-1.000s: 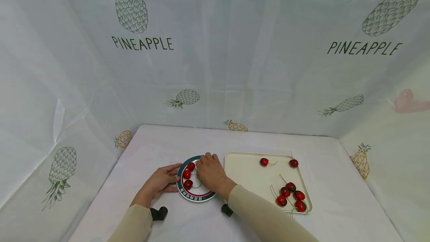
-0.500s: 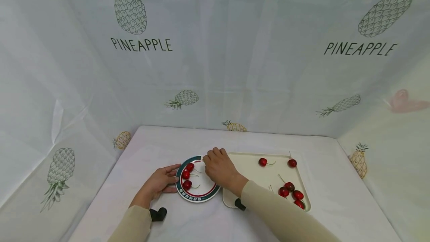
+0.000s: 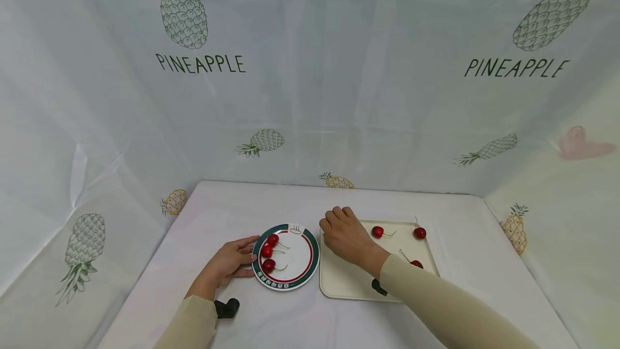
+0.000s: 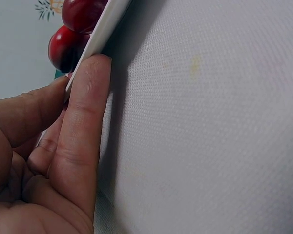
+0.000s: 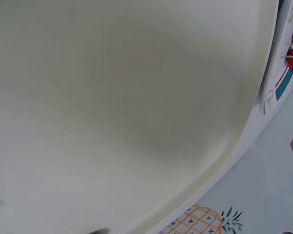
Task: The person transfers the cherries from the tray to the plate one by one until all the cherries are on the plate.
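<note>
Head view: nearest you, your left hand [image 3: 226, 259] grasps the plate [image 3: 314, 257] at its left; three cherries [image 3: 267, 251] lie on it, seemingly the part done; in the tray [image 3: 344, 281], one cherry [image 3: 416, 264] shows past your right sleeve [image 3: 436, 306], which may hide others; whether your right hand [image 3: 347, 236], at the tray's far left corner, grasps anything, you cannot tell; farthest, two more cherries [image 3: 377, 231]; apparently at least three are left.
</note>
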{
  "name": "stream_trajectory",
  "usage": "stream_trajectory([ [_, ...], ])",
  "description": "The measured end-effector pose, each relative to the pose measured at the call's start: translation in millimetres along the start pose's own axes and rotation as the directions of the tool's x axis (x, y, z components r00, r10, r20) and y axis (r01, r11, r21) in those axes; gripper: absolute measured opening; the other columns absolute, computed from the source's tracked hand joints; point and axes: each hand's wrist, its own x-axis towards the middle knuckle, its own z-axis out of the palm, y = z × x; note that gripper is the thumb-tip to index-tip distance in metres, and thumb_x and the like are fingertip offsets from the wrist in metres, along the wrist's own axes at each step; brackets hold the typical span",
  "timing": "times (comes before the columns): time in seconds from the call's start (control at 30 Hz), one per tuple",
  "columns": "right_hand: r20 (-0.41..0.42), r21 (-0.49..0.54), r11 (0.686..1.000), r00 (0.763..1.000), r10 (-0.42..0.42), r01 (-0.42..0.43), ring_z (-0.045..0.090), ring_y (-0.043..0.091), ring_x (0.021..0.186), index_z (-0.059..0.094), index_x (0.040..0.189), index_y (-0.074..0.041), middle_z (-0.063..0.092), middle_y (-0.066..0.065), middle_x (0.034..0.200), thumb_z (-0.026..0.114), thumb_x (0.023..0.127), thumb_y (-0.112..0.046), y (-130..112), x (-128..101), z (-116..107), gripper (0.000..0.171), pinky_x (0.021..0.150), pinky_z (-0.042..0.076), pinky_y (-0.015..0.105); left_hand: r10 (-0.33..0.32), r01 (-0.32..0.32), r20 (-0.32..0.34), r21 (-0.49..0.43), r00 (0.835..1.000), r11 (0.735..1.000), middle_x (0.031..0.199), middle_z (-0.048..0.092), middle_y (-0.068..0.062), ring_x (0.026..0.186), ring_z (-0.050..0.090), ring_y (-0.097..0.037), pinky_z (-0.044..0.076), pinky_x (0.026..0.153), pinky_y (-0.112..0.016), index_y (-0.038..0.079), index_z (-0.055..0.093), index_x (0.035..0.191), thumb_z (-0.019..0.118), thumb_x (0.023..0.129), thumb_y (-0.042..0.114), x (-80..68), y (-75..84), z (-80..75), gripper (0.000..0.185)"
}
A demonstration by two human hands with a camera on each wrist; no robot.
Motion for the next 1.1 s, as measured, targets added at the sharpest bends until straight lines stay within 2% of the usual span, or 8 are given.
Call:
stream_trajectory([
  [0.27,-0.042,0.006,1.000,0.999,0.027,-0.027,0.055,0.028,0.102,0.062,0.111,-0.009,0.061,0.008,0.107,0.071,0.098,-0.031,26.6,-37.5,6.6,0.027,0.094,0.051,0.044,0.003,-0.003,0.009,0.001,1.000,1.000,0.153,0.056,-0.023,0.094,0.077,-0.024,0.067,0.079,-0.044,0.017,0.058,0.153,0.066,0.099,-0.004,0.4,0.1,0.3,0.058],
  [0.53,-0.089,-0.021,0.998,0.994,0.060,-0.062,0.057,0.031,0.100,0.061,0.108,-0.006,0.061,0.009,0.104,0.077,0.092,-0.028,61.9,-79.2,15.9,0.031,0.091,0.053,0.049,-0.002,0.002,0.009,0.002,1.000,1.000,0.152,0.057,-0.022,0.093,0.076,-0.024,0.067,0.079,-0.044,0.017,0.058,0.152,0.066,0.099,-0.003,1.0,0.7,-1.6,0.057],
  [0.87,0.042,-0.024,0.994,0.993,0.107,-0.106,0.054,0.032,0.103,0.062,0.112,-0.005,0.058,0.010,0.109,0.081,0.092,-0.027,96.1,-115.4,24.6,0.035,0.095,0.052,0.051,-0.006,0.006,0.006,0.003,1.000,1.000,0.151,0.058,-0.022,0.094,0.077,-0.024,0.067,0.079,-0.044,0.017,0.058,0.152,0.067,0.099,-0.004,-0.2,1.0,-1.7,0.058],
  [1.1,0.077,-0.016,0.996,0.993,0.091,-0.090,0.054,0.032,0.104,0.062,0.111,-0.005,0.059,0.012,0.110,0.085,0.089,-0.028,112.4,-127.5,32.7,0.039,0.095,0.052,0.051,-0.007,0.007,-0.007,0.013,1.000,1.000,0.149,0.060,-0.021,0.094,0.077,-0.024,0.067,0.079,-0.043,0.018,0.059,0.152,0.067,0.098,-0.005,-1.3,1.5,-0.4,0.059],
])
